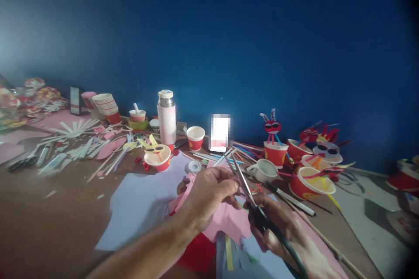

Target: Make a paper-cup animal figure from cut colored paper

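Observation:
My right hand (290,222) grips scissors (242,178) by their black handles, with the blades parted and pointing up and away from me. Close to the blades, my left hand (212,194) has its thumb and fingers pinched together. What lies between those fingertips is too small to make out. Under both hands are a cut sheet of pink paper (225,224), a red piece of paper (198,253) and a pale bluish sheet (131,213). A tape roll (194,167) sits just beyond my left hand.
Behind stand a thermos (166,122), a red paper cup (195,138) and a bright phone (220,133). Decorated cup figures (275,152) crowd the right beside a white mug (263,170) and a marker (294,200). Paper scraps and another pair of scissors (24,161) lie left.

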A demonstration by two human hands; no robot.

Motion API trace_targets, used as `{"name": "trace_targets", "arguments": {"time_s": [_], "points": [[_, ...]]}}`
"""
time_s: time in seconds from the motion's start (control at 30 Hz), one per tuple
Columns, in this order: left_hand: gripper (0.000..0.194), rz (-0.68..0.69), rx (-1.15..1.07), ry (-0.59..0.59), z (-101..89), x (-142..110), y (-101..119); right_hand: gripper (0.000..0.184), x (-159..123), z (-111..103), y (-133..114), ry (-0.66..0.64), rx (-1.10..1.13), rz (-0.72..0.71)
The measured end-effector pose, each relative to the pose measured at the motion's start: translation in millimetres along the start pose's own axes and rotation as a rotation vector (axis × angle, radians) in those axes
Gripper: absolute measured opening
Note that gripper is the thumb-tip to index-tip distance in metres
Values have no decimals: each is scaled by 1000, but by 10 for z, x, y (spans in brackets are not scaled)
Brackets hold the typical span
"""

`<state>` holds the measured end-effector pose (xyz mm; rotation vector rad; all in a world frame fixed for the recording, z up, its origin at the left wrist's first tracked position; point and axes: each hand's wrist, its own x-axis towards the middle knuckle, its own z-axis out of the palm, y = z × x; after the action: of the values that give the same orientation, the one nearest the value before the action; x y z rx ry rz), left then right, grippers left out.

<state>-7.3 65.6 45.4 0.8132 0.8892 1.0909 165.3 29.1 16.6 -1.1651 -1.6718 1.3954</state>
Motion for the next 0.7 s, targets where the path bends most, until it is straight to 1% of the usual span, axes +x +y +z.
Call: {"name": "trace_targets", "arguments": {"time_s": [0.07, 0.13, 0.3, 0.37, 0.53, 0.7], "points": [[11, -7, 6, -6, -4, -1, 5, 39, 1, -15, 7, -37, -3, 3], [12, -11, 2, -10, -6, -9, 9, 36, 2, -15, -4, -46, -8, 12], [17, -10, -43, -37, 2, -46, 8, 37, -5, 33, -46, 61, 2, 26], [20, -19, -63, -37, 13, -59, -3, 38, -6, 44, -40, 79, 0, 31], [21, -3, -89, -17, 38, -67, -39, 36, -6, 52, -27, 53, 20, 2], [18, -1, -10, -26, 5, -49, -33, 41, -10, 50, -56, 37, 13, -3]]}}
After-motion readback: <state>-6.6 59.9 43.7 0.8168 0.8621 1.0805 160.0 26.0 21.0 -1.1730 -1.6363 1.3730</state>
